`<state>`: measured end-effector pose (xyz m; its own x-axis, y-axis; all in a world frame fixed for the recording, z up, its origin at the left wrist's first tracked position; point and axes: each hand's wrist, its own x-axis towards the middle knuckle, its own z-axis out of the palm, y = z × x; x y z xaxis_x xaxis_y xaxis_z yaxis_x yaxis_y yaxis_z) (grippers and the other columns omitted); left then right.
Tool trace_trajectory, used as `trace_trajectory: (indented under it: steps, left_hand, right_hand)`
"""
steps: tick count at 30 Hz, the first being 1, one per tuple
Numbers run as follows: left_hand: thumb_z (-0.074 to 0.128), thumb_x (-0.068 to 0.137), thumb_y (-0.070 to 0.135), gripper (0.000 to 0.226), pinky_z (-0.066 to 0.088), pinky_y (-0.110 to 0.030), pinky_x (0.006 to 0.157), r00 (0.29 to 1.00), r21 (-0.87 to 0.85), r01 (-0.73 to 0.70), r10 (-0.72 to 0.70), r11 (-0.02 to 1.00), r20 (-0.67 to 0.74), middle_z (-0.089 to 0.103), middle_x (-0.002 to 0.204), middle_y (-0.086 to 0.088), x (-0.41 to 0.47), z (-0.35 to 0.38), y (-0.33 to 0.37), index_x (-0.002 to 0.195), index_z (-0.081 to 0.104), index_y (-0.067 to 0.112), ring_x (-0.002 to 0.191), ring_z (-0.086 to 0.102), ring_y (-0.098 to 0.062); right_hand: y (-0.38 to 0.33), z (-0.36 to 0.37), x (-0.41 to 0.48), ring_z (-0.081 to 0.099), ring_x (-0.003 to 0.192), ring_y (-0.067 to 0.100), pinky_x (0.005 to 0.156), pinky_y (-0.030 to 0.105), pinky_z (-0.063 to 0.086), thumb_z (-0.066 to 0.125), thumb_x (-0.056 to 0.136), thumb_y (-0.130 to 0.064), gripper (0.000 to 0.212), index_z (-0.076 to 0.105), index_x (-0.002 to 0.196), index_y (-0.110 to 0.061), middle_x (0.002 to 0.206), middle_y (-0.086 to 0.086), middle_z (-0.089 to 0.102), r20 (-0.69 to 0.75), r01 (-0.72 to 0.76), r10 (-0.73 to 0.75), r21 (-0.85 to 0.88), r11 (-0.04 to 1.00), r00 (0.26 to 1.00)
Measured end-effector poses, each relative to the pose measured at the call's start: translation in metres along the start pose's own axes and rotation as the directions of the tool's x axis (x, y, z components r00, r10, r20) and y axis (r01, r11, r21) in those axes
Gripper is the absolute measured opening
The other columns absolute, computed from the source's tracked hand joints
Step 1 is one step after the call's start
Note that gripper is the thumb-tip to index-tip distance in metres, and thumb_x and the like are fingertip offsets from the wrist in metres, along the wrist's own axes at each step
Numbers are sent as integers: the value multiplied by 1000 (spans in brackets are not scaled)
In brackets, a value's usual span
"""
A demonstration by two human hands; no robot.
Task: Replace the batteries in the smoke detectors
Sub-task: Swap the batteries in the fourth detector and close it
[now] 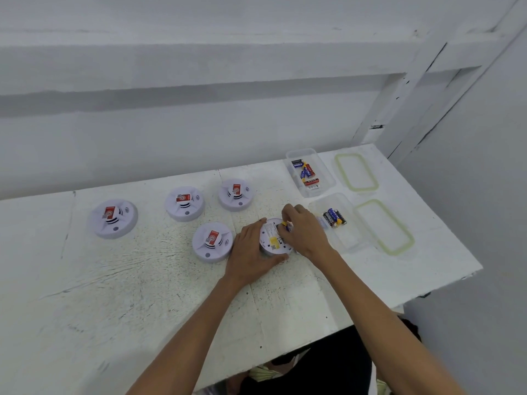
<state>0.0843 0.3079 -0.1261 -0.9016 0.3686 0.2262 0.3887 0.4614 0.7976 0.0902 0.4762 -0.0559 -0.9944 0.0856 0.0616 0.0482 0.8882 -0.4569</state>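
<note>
Your left hand (251, 252) grips overturned smoke detector (271, 234) at frame centre, on counter (142, 280); your right hand (306, 232) pinches yellow-blue battery (286, 226) against detector's back.

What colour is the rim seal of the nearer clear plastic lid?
Pale green, around the nearer clear plastic lid; head view shows it.

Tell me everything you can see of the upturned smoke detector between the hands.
The round white plastic smoke detector lies back-up on the white table. Its flat back shows a printed label, a yellow sticker and small dark marks. The left hand grips its near-left rim; the right hand pinches a small blue-and-yellow battery over its far-right part. Whether the battery is seated cannot be told.
</note>
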Motion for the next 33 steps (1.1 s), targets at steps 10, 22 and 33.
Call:
trace_trajectory:
  steps: [10, 22, 33]
  left_hand:
    - [85, 70, 59, 95, 36, -30, 115, 999, -23, 22, -21, 999, 29, 55, 145, 0, 1, 1, -6, 147, 47, 18, 128, 41, 2]
    - [84, 69, 63, 105, 32, -30, 114, 996, -48, 67, -64, 997, 58, 51, 148, 3, -3, -4, -2, 152, 40, 16, 135, 43, -9]
    - [87, 69, 56, 100, 28, -25, 114, 994, -53, 88, -85, 995, 62, 51, 148, 4, -2, -5, 0, 151, 42, 18, 132, 40, -1]
  right_hand:
    - [-7, -8, -7, 62, 75, 6, 69, 18, 49, 69, 86, -17, 17, 68, 103, -14, 86, -7, 67, -293, -114, 209, 309, 944, 933]
    - [69, -64, 10, 65, 73, 13, 64, 5, 42, 72, 87, -17, 11, 72, 98, -13, 84, 1, 72, -230, -333, 424, 347, 877, 876]
    - [80, -42, 10, 66, 77, 21, 78, 31, 56, 71, 85, -7, 7, 73, 90, -11, 82, 6, 70, -170, -321, 356, 200, 926, 919]
